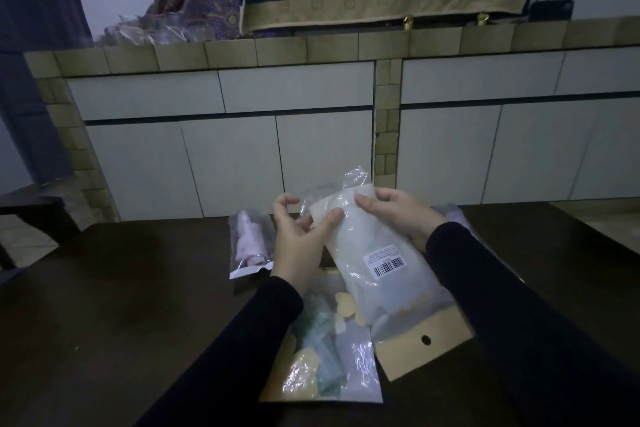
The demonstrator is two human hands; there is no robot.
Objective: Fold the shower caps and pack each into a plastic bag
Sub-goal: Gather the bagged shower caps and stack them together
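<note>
clear plastic bag (374, 260) raised over the table, pinched by left hand (298, 236) and right hand (398, 215).

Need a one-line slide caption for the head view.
Both hands, left hand and right hand, hold a packed plastic bag above the dark table.

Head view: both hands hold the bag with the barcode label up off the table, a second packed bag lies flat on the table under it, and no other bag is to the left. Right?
Not quite. The head view shows a third packed bag lying left of the left hand. The rest holds: left and right hand hold the barcode-labelled bag above the table, with another packed bag flat under it.
</note>
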